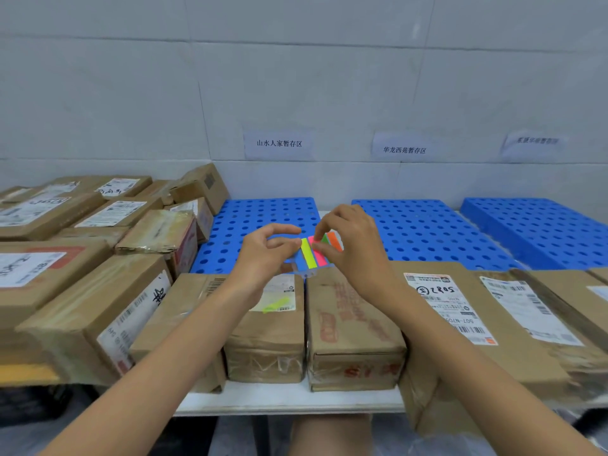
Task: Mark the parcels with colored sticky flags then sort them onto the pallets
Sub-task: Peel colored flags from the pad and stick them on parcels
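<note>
My left hand [263, 255] holds a pad of sticky flags [311, 255] with blue, yellow, pink, green and orange strips, raised above the parcels. My right hand [352, 245] pinches the pink strip at its top end with thumb and forefinger. Directly below sit two brown parcels: the left parcel [268, 327] carries a yellow-green flag [275, 305] on its white label, and the right parcel [352, 327] has red print. Three blue perforated pallets lie behind: left pallet [240, 225], middle pallet [434, 232], right pallet [539, 232].
Several brown parcels are stacked at the left [82, 245] and more lie at the right [513, 320]. Paper signs [279, 143] hang on the grey wall above each pallet. The white table edge [289, 401] runs in front, close to my body.
</note>
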Tool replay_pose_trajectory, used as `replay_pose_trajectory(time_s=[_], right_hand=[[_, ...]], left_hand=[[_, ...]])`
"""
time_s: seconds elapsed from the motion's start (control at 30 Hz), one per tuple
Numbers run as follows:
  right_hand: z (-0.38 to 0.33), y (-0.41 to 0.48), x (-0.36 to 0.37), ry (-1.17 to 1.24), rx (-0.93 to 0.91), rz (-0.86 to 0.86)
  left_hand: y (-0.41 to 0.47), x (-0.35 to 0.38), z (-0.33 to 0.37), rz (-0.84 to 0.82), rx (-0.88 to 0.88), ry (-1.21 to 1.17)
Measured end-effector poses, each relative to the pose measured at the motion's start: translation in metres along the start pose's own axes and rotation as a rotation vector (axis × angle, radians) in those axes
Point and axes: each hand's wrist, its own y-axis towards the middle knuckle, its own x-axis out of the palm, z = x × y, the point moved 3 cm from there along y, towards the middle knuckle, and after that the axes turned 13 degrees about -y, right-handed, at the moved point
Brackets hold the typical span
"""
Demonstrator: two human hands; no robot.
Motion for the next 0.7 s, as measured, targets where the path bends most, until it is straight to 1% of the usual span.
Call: replay_pose_trajectory(time_s=[0.1,0.23,0.33,0.43,0.7], right_hand=[[0.0,0.004,-0.003,0.033,0.021,-0.037],[-0.001,0.0,-0.004,-0.001,-0.03,-0.007],[0.001,-0.004,-0.006,0.066,-0.027,0.008],[0.001,-0.007,-0.007,0.144,-0.026,-0.012],[0.004,-0.015,-0.006,0.171,-0.008,-0.045]], left_hand=[[-0.001,0.003,0.002,-0.042,-0.061,-0.021],[0.003,0.008,0.0,-0.11,-0.217,-0.068],[0.005,0.011,-0.004,-0.161,-0.294,-0.142],[0.003,0.015,-0.007,-0.226,-0.313,-0.181],[0.005,0.014,-0.01,-0.216,-0.33,-0.141]])
